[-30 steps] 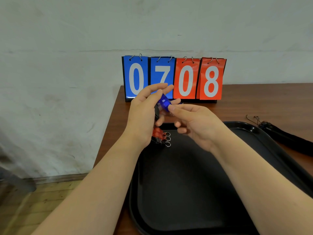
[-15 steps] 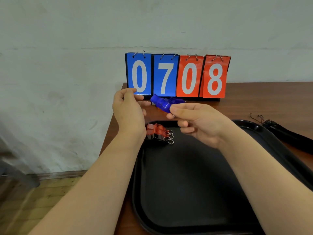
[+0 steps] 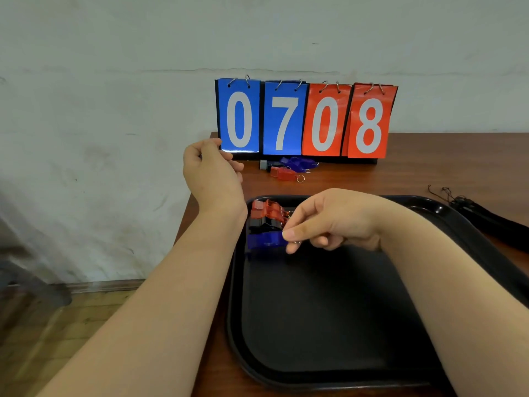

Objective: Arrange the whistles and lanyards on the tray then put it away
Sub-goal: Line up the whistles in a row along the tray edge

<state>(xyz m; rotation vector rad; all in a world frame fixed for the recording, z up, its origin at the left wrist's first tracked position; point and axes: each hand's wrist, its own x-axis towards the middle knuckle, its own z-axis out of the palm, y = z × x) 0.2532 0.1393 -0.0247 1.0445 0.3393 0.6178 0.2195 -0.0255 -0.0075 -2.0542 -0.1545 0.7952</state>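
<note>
A black tray [image 3: 329,325] lies on the brown table. In its far left corner sit red whistles [image 3: 264,209] and a black whistle [image 3: 262,223] in a row. My right hand [image 3: 329,222] pinches a blue whistle [image 3: 264,239] by its ring end and holds it at the tray floor, just in front of the black one. My left hand [image 3: 211,176] hovers above the table's left edge with loosely curled fingers and holds nothing. More whistles lie on the table by the scoreboard: a blue one [image 3: 297,162], a red one [image 3: 283,173] and a dark one [image 3: 267,164]. Black lanyards [image 3: 486,219] lie right of the tray.
A flip scoreboard [image 3: 303,118] reading 0708 stands at the back of the table against the white wall. The table's left edge drops to a wooden floor [image 3: 57,325].
My right hand has carried the blue whistle down from in front of the scoreboard to the tray's far left corner. My left hand let go and drew back to the left.
</note>
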